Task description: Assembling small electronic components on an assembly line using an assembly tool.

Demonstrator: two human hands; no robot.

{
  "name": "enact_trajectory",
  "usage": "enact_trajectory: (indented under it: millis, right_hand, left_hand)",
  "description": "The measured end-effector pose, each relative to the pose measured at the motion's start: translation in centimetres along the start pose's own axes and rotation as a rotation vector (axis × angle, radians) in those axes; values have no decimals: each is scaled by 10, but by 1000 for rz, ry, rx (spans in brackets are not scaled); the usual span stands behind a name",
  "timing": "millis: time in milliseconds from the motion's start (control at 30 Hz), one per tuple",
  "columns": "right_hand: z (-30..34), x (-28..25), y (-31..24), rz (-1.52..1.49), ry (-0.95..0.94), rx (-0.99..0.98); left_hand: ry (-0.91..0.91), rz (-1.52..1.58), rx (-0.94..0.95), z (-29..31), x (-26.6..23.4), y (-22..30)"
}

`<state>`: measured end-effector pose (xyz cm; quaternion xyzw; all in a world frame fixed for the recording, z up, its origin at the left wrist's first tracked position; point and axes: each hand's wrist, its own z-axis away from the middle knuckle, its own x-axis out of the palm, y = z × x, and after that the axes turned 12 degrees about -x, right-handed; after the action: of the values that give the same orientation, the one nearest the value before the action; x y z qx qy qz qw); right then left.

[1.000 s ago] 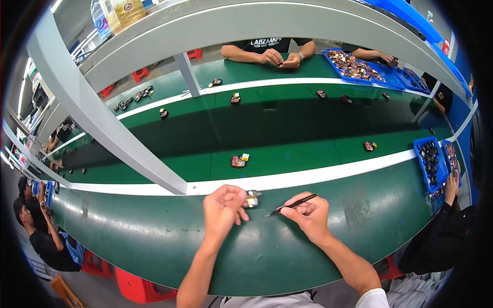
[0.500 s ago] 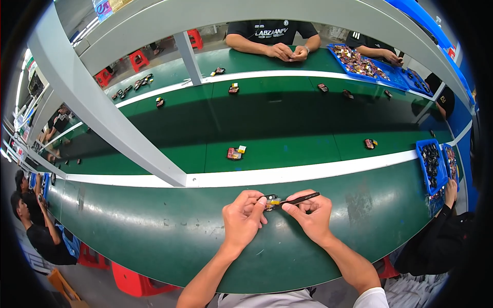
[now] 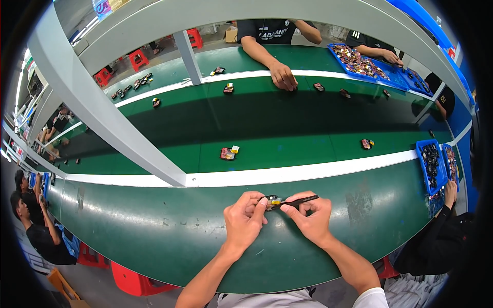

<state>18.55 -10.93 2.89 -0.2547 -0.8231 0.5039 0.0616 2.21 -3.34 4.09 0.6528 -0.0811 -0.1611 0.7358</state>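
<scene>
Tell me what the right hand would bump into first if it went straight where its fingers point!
The right hand would probably meet the small gadget held by the left hand. Its black tool looks right beside the gadget, maybe touching; the depth is hard to tell.

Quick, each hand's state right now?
Left hand: closed, holding a small black-and-yellow electronic part.
Right hand: closed, holding a slim black pen-shaped tool.

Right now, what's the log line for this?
left hand: holds small part | right hand: holds slim black tool at part | beneath: green table
</scene>
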Motion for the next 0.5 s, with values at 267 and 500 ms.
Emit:
enact_trajectory:
  millis: [267, 500]
  right_hand:
    - [-2, -2, 3, -134, 14, 92]
    - [-11, -9, 0, -424, -11, 344]
  left_hand:
    - [-35, -22, 32, 2, 0, -1]
    - [-54, -46, 113, 0, -3, -3]
